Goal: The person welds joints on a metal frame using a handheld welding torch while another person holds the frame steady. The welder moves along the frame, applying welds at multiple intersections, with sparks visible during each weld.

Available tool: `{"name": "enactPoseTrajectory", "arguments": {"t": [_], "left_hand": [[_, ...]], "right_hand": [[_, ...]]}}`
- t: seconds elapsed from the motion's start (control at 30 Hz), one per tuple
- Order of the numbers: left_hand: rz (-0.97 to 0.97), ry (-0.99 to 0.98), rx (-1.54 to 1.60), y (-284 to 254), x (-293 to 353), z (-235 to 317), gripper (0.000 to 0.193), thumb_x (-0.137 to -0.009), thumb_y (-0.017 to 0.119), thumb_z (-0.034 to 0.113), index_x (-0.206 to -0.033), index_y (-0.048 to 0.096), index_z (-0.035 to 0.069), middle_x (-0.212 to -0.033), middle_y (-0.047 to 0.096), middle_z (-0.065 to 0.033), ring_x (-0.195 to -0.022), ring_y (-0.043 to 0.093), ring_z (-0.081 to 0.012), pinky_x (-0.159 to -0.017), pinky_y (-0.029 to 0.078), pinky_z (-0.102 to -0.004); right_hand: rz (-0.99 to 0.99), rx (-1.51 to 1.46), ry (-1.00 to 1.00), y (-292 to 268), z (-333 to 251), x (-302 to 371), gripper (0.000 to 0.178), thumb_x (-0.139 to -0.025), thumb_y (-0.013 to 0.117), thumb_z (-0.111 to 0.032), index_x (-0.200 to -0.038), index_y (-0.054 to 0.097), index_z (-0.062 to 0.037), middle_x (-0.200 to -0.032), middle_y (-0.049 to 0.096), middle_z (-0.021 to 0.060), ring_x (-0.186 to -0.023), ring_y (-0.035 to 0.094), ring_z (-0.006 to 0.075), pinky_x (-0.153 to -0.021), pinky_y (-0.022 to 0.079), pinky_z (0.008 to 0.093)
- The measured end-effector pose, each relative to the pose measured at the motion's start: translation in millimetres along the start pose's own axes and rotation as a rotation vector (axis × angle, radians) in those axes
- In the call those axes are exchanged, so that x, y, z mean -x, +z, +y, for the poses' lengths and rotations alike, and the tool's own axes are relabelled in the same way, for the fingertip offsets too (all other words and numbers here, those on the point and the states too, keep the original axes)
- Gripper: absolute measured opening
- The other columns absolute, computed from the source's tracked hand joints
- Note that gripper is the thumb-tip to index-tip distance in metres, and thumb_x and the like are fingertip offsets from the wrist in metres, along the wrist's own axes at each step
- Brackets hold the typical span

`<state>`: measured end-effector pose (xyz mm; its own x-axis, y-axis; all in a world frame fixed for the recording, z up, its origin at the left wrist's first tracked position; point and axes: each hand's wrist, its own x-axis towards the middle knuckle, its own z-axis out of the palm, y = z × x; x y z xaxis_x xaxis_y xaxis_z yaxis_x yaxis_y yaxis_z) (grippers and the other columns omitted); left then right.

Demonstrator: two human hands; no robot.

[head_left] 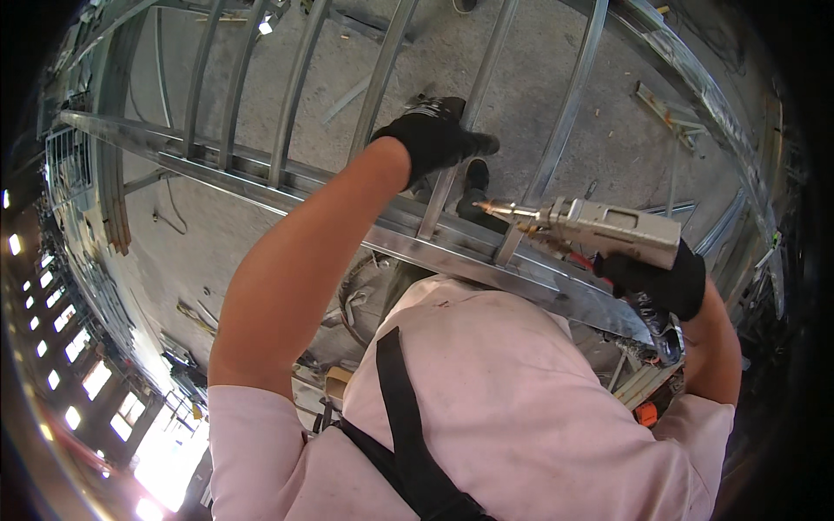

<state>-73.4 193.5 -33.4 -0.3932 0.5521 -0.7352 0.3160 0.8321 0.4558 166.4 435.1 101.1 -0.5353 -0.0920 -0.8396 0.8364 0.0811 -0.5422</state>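
- Head view: a person's black-gloved left hand (434, 139) lies across a grey metal bar (491, 61), with one finger or thumb sticking out past the bar's right side. The hand hides the bar where they meet, so how tightly its grip closes cannot be told.
- Right hand (665, 280), gloved in black too, has its grip wrapped around a gun-shaped tool (621, 227) with a boxy, grey-beige body.
- Tool's thin, copper-coloured tip (491, 207) points left, showing between the bar at the left hand and the next bar (566, 113) to the right. How high it hangs above the frame cannot be told.
- Both bars run down to a long metal rail (469, 265), which passes in front of the person's body and slants down to the right. More bars join the rail farther left.
- A dark shoe (474, 182) shows between the same two bars, just beside the tip.
- Below the frame lies a grey floor (521, 104), with a loose metal strip (346, 100) on it.
- The person wears a pale pink shirt (495, 373) with a black strap (408, 408) across it.
- Bright windows (95, 379) show at the lower left.
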Motion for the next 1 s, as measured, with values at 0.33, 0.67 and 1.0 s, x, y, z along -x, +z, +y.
{"name": "enactPoseTrajectory", "arguments": {"t": [0.33,0.67,1.0], "left_hand": [[0.022,-0.015,-0.066,-5,8,8,0.064,-0.094,0.068,0.052,-0.139,0.062,0.006,-0.132,0.068,-0.0198,-0.122,0.066,-0.0357,-0.106,0.052,-0.0452],[0.012,-0.019,-0.073,-4,5,9,0.066,-0.095,0.069,0.052,-0.139,0.061,0.003,-0.131,0.069,-0.0216,-0.12,0.068,-0.0353,-0.105,0.053,-0.044],[-0.021,-0.053,-0.078,-8,6,13,0.076,-0.094,0.068,0.057,-0.145,0.056,0.002,-0.139,0.064,-0.0226,-0.128,0.063,-0.0364,-0.11,0.049,-0.0445]], "right_hand": [[-0.193,-0.012,0.055,24,-22,-19,0.051,-0.095,0.079,-0.029,-0.139,0.064,-0.0063,-0.083,0.067,-0.0034,-0.061,0.053,0.0039,-0.053,0.043,0.0225],[-0.243,0.023,0.035,32,-35,-28,0.053,-0.096,0.077,-0.025,-0.141,0.062,0.0001,-0.098,0.073,0.0052,-0.075,0.061,0.0087,-0.065,0.052,0.0256],[-0.266,-0.021,-0.005,32,-29,-35,0.056,-0.095,0.079,-0.029,-0.142,0.062,-0.0011,-0.104,0.074,0.006,-0.079,0.062,0.0096,-0.068,0.053,0.0265]]}}
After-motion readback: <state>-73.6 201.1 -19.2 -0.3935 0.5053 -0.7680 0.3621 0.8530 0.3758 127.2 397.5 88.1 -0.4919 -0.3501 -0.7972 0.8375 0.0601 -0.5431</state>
